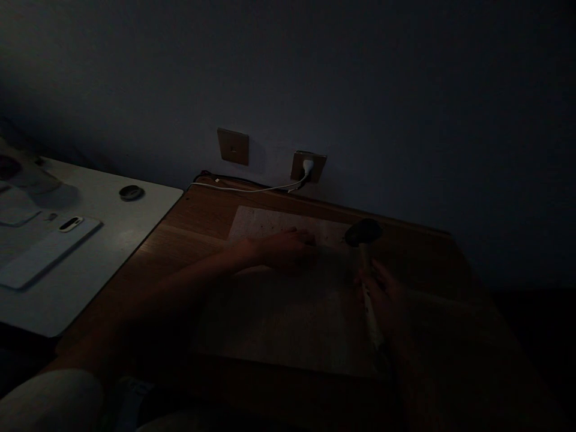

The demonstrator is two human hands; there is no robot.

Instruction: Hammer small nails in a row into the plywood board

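The scene is very dark. My right hand [382, 294] is wrapped round the pale handle of a mallet [363, 233], whose dark rounded head points away from me over the far right of a pale sheet or board [279, 324]. That flat piece lies on the brown wooden table, with several small dark specks along its far part. My left hand [290, 247] rests on the far half of it, fingers curled down and bunched together. Shadow hides the fingertips, so whatever they pinch cannot be made out.
To the left, a white table [130, 234] holds a tablet or phone-like white slab [54, 252] and a small round dark lid [130, 192]. A cable [252, 190] runs along the wooden table's back edge to a wall socket [308, 166]. Left of it is another wall plate [233, 146].
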